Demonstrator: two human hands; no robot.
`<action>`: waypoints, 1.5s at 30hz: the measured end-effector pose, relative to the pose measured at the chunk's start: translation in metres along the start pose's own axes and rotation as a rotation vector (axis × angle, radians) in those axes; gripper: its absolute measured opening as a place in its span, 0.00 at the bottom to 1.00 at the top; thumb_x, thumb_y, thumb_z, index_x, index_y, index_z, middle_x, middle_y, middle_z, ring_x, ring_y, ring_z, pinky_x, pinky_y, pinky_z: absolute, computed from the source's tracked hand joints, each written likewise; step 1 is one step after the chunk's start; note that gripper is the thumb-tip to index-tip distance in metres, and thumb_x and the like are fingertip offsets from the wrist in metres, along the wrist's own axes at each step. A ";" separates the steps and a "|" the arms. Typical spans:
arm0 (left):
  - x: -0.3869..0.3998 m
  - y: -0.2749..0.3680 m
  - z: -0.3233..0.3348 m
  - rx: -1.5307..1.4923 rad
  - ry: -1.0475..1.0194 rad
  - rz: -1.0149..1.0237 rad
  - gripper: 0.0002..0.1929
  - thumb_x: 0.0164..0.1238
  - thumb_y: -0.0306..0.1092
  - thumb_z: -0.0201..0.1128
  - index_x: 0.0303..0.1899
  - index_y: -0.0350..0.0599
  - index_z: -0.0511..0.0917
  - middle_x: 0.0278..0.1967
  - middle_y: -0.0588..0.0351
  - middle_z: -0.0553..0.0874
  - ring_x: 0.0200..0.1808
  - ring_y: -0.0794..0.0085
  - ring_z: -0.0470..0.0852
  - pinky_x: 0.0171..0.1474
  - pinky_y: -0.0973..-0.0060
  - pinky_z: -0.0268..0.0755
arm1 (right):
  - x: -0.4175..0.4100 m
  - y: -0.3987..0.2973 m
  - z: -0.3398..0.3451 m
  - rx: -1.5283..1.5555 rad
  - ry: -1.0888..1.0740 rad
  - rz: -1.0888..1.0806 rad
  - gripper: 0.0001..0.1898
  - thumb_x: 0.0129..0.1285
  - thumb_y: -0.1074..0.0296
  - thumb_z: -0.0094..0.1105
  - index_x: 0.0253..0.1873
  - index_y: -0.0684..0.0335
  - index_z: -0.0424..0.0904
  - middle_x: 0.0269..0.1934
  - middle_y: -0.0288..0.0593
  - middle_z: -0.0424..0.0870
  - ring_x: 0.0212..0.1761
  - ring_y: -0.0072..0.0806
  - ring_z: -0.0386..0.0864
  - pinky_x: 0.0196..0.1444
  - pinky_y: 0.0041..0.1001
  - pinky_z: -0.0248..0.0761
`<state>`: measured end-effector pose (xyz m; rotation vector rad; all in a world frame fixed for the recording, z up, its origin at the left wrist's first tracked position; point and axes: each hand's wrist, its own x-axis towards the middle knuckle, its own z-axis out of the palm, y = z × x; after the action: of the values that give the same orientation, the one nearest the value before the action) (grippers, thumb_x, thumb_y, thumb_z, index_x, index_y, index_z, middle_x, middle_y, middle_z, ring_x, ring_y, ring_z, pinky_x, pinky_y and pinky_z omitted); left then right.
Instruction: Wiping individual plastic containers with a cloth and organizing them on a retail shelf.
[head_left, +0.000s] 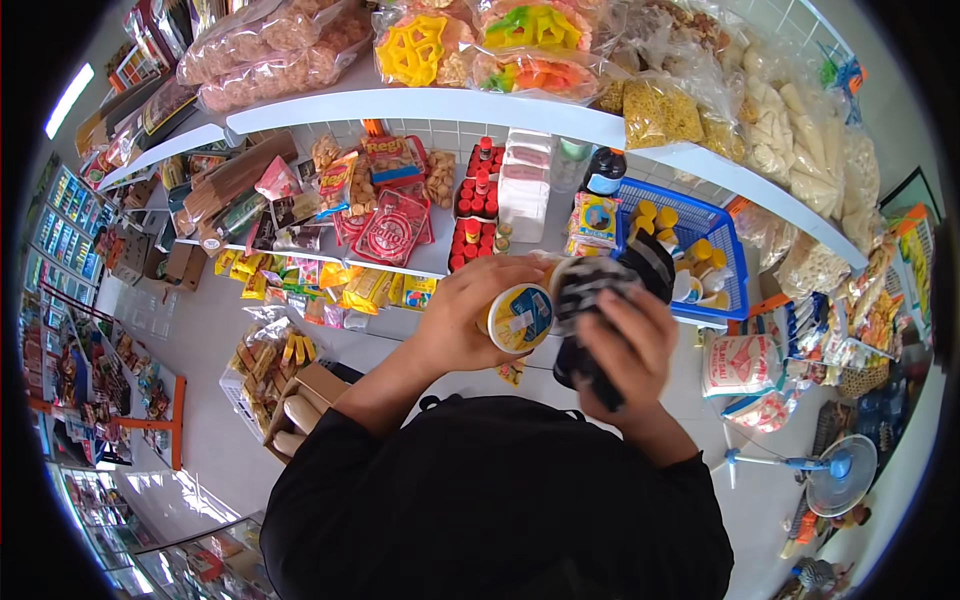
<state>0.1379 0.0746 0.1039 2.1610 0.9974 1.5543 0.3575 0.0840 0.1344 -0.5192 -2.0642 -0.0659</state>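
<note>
My left hand (461, 311) is closed around a small tub with a yellow and blue lid (520, 318), the lid facing the camera. A second round container shows partly behind it, at the edge of a dark patterned cloth (600, 289). My right hand (630, 345) grips this cloth, which is blurred and hangs below the fingers. Just beyond the right hand, a blue plastic basket (739, 259) on the shelf holds several yellow-lidded containers (666, 217). Left of the basket lie small printed packets (596, 219) and a dark bottle (604, 171).
Ahead runs a white shelf (427, 255) with snack bags and red-capped bottles (472, 195). An upper shelf edge (427, 101) with bagged crackers overhangs it. On the floor stand a cardboard box (319, 386) at left, and a rice sack (742, 365) and blue fan (840, 469) at right.
</note>
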 end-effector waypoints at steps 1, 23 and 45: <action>0.001 0.000 0.001 0.055 -0.005 -0.010 0.31 0.40 0.29 0.78 0.53 0.41 0.77 0.54 0.47 0.84 0.58 0.53 0.83 0.58 0.62 0.76 | 0.001 0.000 0.008 0.041 -0.022 -0.118 0.23 0.49 0.70 0.65 0.54 0.52 0.84 0.59 0.44 0.80 0.57 0.40 0.77 0.58 0.40 0.72; -0.012 -0.011 0.010 -0.093 0.123 0.140 0.35 0.43 0.30 0.81 0.57 0.38 0.75 0.54 0.43 0.83 0.57 0.50 0.82 0.59 0.60 0.75 | -0.019 0.034 0.017 0.183 -0.039 0.230 0.25 0.55 0.78 0.64 0.61 0.66 0.77 0.62 0.57 0.76 0.59 0.49 0.73 0.63 0.40 0.64; 0.010 -0.018 -0.013 -0.728 -0.276 -0.117 0.42 0.48 0.44 0.80 0.65 0.34 0.72 0.60 0.40 0.79 0.65 0.54 0.76 0.66 0.58 0.68 | -0.044 0.021 0.019 0.604 0.020 -0.025 0.29 0.50 0.59 0.78 0.56 0.61 0.76 0.47 0.52 0.79 0.45 0.45 0.78 0.47 0.38 0.72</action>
<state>0.1211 0.0920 0.1053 1.6924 0.3691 1.2497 0.3694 0.0928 0.0848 -0.1164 -1.9430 0.5203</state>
